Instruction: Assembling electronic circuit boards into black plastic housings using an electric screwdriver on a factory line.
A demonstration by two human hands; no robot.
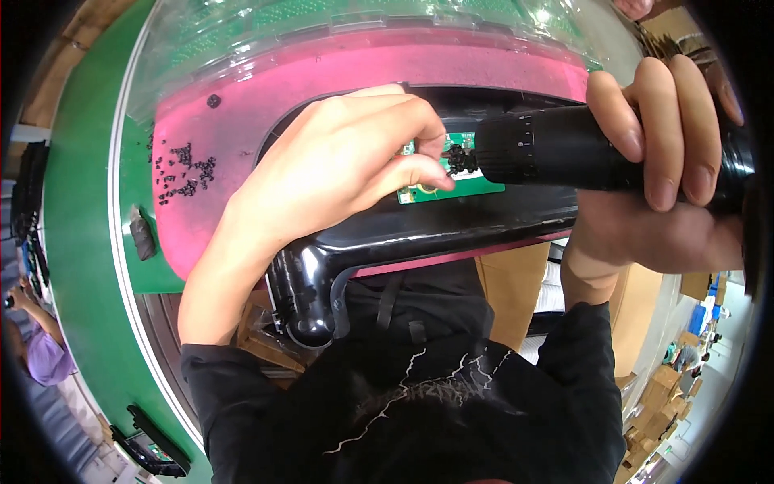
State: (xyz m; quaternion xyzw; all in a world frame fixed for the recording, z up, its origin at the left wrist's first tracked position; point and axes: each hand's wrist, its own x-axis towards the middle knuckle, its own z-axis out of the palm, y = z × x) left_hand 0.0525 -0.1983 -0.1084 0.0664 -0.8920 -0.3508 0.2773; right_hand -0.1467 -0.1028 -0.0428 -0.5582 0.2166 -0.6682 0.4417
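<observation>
My right hand (657,137) is wrapped around a black cordless screwdriver (548,147) with a marked collar, held level with its nose pointing left. At that nose a clump of small black screws (462,159) appears to cling. My left hand (347,157) reaches in from the left, its thumb and index finger curled toward each other beside the clump; what lies between them cannot be made out. Beneath both hands a green circuit board (459,189) sits inside a large black plastic housing (371,234). Part of the board is hidden by my fingers and the screwdriver.
The housing rests on a pink mat (210,234) on a green table (89,202). Loose black screws (189,165) lie scattered at the mat's left. Clear plastic trays (266,48) stand along the back. A dark wrapped stub (143,234) lies left of the mat. Another person (50,355) is at far left.
</observation>
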